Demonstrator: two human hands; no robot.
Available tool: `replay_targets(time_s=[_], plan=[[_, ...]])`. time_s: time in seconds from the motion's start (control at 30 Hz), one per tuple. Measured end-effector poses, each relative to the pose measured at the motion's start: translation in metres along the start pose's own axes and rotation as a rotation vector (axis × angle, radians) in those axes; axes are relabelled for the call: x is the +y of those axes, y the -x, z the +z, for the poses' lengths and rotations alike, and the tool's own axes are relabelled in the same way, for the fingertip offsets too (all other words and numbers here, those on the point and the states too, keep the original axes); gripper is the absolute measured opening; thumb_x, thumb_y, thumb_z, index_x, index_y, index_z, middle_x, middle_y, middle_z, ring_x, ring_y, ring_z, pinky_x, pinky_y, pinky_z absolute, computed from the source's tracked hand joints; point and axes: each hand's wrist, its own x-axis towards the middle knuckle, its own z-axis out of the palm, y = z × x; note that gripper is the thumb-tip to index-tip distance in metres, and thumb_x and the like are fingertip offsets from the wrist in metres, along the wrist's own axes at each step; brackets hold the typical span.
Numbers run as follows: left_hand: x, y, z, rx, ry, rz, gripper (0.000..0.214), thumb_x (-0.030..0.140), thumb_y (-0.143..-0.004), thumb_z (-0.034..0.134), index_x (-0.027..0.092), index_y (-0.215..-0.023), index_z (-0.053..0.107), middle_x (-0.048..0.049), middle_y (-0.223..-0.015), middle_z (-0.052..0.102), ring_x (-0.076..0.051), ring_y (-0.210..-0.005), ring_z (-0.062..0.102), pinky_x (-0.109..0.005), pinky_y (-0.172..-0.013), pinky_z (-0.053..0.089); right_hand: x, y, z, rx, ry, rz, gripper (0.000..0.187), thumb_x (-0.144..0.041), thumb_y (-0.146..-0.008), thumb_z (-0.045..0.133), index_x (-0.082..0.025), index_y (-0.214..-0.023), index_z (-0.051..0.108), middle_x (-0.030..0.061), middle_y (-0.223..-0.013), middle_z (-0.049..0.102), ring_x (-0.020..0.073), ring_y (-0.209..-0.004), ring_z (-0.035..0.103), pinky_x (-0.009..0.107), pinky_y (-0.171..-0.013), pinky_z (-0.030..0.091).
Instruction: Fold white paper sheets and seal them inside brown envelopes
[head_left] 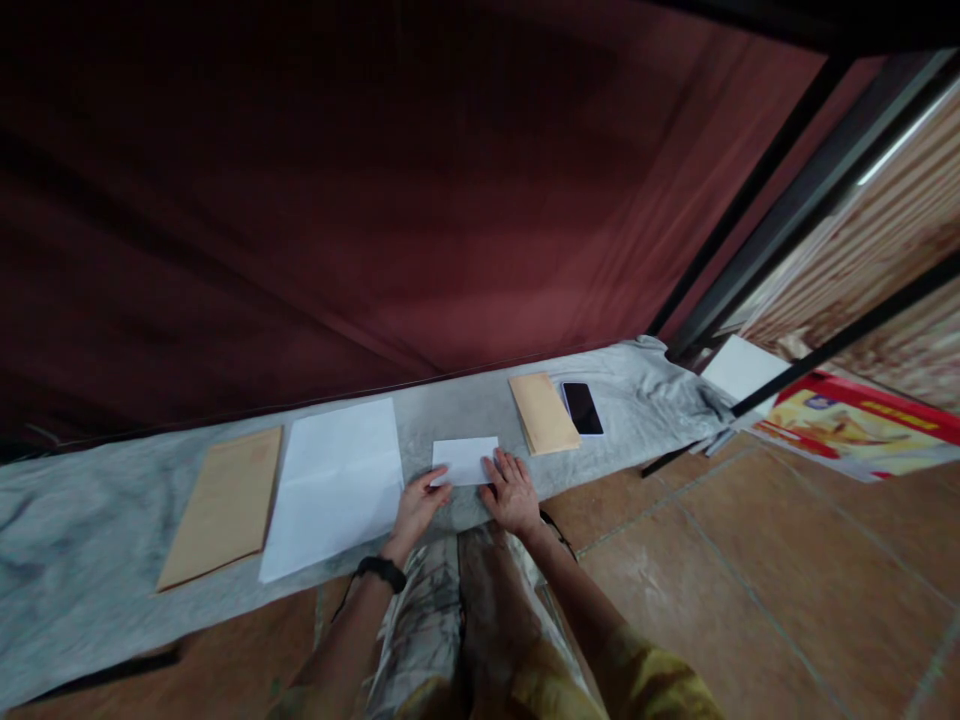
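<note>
A small folded white paper (465, 459) lies on the grey cloth (90, 560) in front of me. My left hand (417, 505) touches the paper's near left corner with its fingertips, the fingers curled. My right hand (512, 492) lies flat with its fingers spread, pressing the paper's near right edge. A large white sheet (337, 480) lies just left of my left hand. A black band (382, 571) is on my left wrist.
A brown envelope (225, 505) lies left of the large sheet. A tan envelope stack (544, 412) and a black phone (583, 407) lie right of the paper. A dark red curtain (375, 200) hangs behind. Tiled floor (750, 580), a white sheet (742, 368) and a colourful poster (862, 425) are at right.
</note>
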Motion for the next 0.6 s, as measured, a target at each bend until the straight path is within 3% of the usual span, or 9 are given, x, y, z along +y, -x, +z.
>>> replay_targets(time_s=[0.4, 0.6], plan=[[0.010, 0.009, 0.004, 0.036, 0.044, 0.009, 0.055, 0.032, -0.059, 0.089, 0.012, -0.108, 0.075, 0.0003, -0.061, 0.068, -0.013, -0.053, 0.063, -0.026, -0.057, 0.055, 0.002, -0.002, -0.003, -0.042, -0.011, 0.018, 0.055, -0.036, -0.095, 0.058, -0.020, -0.147, 0.051, 0.0133, -0.156, 0.044, 0.0281, -0.142, 0.043, 0.047, -0.119, 0.031], [0.017, 0.008, 0.004, 0.059, 0.070, -0.035, 0.033, 0.026, -0.070, 0.085, 0.011, -0.097, 0.075, -0.0013, -0.061, 0.069, -0.013, -0.053, 0.065, -0.023, -0.053, 0.053, 0.027, -0.002, -0.013, -0.200, -0.008, -0.080, 0.050, -0.035, -0.098, 0.057, -0.022, -0.146, 0.052, 0.0106, -0.156, 0.045, 0.0260, -0.143, 0.044, 0.045, -0.117, 0.035]])
